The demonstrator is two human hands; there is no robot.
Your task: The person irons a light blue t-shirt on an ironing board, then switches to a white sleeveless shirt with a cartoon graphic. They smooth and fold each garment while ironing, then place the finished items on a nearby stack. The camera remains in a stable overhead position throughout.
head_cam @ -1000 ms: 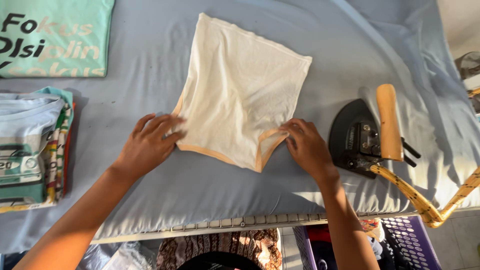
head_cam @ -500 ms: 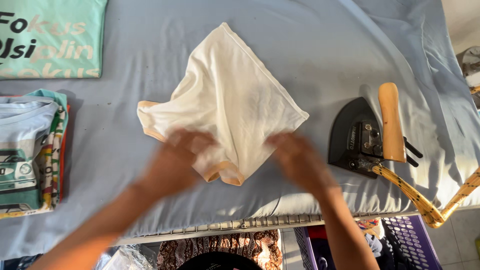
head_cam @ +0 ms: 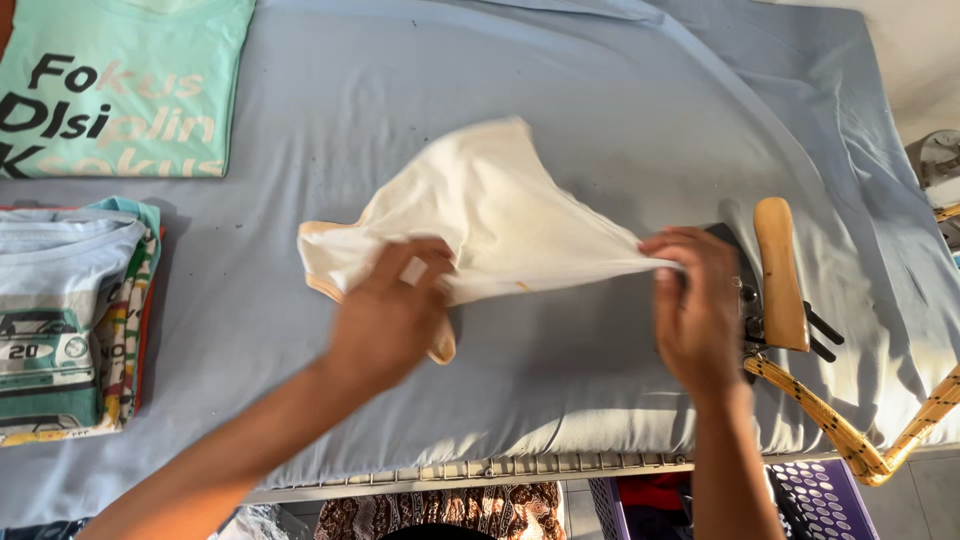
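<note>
Cream cloth, a small garment [head_cam: 490,215] with pale orange trim, is lifted just above a table covered in a blue sheet [head_cam: 620,110] and stretched between two bare hands. Nearest the viewer, a metal rack edge runs along the table front, with a purple basket [head_cam: 800,500] and patterned fabric below it. The left hand [head_cam: 390,315] is closed on the garment's lower edge near the table's middle. The right hand [head_cam: 695,305] pinches the opposite corner, pulling the cloth taut. Just beside the right hand, partly hidden by it, a dark iron [head_cam: 775,275] with a wooden handle rests on the sheet, its braided cord trailing off the right edge. At the left edge sits a stack of folded shirts [head_cam: 70,320]. Farther back, in the far left corner, a mint green shirt [head_cam: 120,85] with printed lettering lies flat.
</note>
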